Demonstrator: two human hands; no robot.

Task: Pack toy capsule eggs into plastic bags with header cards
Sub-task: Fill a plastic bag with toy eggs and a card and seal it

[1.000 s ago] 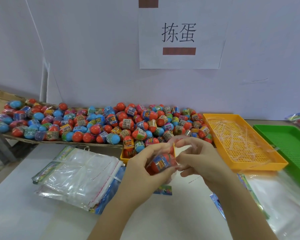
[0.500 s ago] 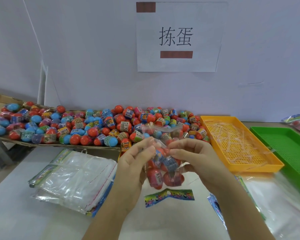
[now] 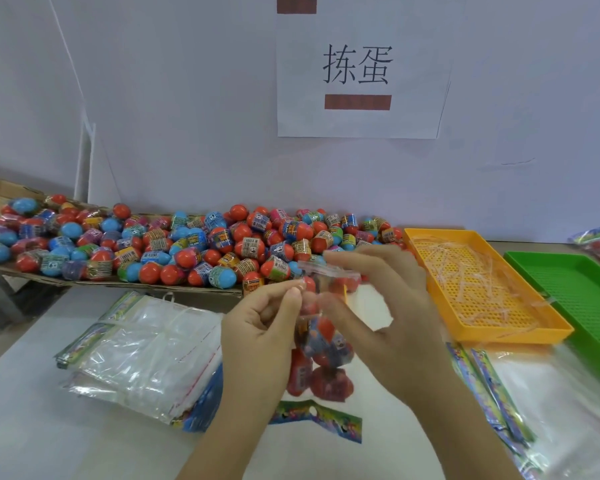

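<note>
Head view, one orange tray and one green tray at right, one stack of empty bags at left, capsule eggs heaped behind, too many to count, left hand and right hand partly hiding one clear plastic bag of red and blue eggs above the counter, header card at its lower end, fingers of both hands pinching its top edge.

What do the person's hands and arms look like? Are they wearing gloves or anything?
No gloves! The left hand and right hand are both bare, and no rings show. The forearms are bare too, with no sleeves, watch or bracelet in view. The right hand is a bit blurry, so tiny details on it are hard to tell.
</note>
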